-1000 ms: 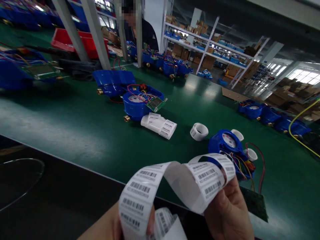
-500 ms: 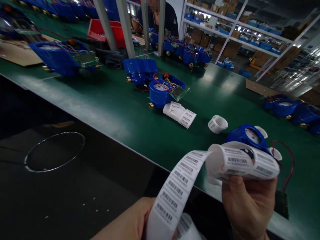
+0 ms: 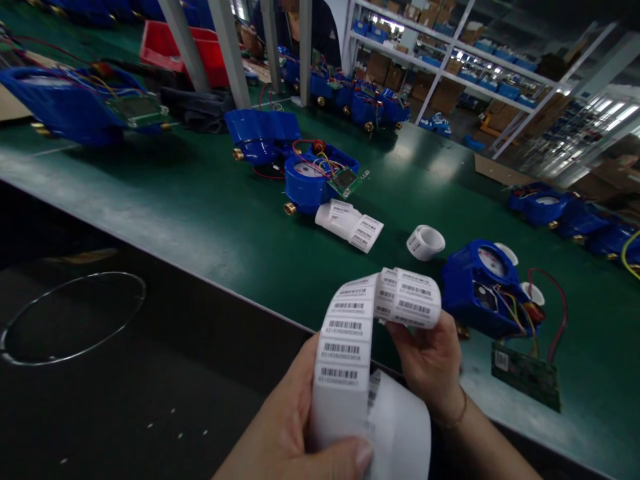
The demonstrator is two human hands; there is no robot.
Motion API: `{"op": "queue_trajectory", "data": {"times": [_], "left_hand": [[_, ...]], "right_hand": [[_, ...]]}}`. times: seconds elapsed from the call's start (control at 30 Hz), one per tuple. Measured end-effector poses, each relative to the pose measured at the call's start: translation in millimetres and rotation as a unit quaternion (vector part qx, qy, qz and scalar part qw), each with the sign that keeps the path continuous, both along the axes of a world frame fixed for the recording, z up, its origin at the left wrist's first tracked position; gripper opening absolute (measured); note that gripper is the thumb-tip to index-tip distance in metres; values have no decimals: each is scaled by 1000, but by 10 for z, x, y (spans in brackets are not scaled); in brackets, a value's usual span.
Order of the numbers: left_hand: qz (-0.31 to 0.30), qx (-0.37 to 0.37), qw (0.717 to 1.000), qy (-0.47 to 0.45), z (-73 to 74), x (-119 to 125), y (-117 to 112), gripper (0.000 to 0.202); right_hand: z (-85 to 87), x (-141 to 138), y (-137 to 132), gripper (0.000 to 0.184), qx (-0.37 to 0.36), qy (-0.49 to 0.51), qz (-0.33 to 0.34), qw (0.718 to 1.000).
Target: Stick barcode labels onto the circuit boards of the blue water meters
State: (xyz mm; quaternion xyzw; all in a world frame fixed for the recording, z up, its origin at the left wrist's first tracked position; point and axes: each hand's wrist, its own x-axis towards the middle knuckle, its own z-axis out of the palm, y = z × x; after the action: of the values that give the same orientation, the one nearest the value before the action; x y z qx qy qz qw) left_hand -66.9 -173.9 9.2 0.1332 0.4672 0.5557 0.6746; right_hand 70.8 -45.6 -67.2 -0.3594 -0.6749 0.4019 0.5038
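Both hands hold one long white strip of barcode labels (image 3: 350,327) over the near edge of the green bench (image 3: 210,220). My left hand (image 3: 295,433) grips the lower end, thumb pressed across the backing paper. My right hand (image 3: 427,360) pinches the upper end, which curls over into a loop. Just beyond the right hand lies an open blue water meter (image 3: 480,287) with coloured wires and a small green circuit board (image 3: 525,377).
On the bench lie a folded label strip (image 3: 350,225), a small label roll (image 3: 425,242), another open blue meter (image 3: 315,177) and more meters left, right and far back. A person in dark clothing (image 3: 310,27) stands behind metal posts. Shelving with boxes fills the background. A dark surface with a metal ring (image 3: 70,320) lies below left.
The strip has been drawn shorter and hangs more upright between the hands. My right hand moved left and lower. The view shifted slightly to the right.
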Motion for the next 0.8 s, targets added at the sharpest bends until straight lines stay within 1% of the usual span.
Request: {"op": "queue_trajectory", "data": {"times": [0.07,0.13,0.2,0.23,0.3,0.37,0.4,0.47,0.53,0.6,0.67,0.7,0.73,0.8], "left_hand": [[17,13,1000,6,-23,22,55,92],[2,34,999,5,-56,29,124,91],[-8,46,999,9,-94,37,204,89],[-3,45,999,17,-113,45,246,90],[23,37,998,39,-153,69,328,95],[43,28,997,58,-201,98,400,99],[45,26,996,65,-230,111,431,99],[43,26,995,82,-298,128,482,97],[39,36,993,104,-369,135,520,95],[31,45,991,126,-420,138,551,93],[29,45,987,149,-436,146,578,92],[33,41,986,159,-430,153,591,92],[44,35,985,164,-419,163,603,92],[81,22,983,161,-389,184,628,92]], "right_hand": [[-12,-3,95,22,19,-62,-1,998],[-5,-22,183,27,14,-98,-10,995],[0,-30,234,37,6,-124,-21,992],[-2,-20,238,43,3,-138,-23,990],[-12,38,208,56,0,-168,-24,986],[-5,141,140,63,-18,-190,-18,982],[15,203,100,64,-36,-192,-11,981],[97,321,26,60,-82,-170,4,982],[221,410,-29,49,-119,-115,9,986],[337,458,-66,40,-128,-65,15,990],[396,468,-96,38,-115,-59,18,991],[395,465,-112,40,-100,-75,19,992],[374,459,-130,44,-78,-96,16,992],[288,450,-171,48,-25,-124,-24,992]]}}
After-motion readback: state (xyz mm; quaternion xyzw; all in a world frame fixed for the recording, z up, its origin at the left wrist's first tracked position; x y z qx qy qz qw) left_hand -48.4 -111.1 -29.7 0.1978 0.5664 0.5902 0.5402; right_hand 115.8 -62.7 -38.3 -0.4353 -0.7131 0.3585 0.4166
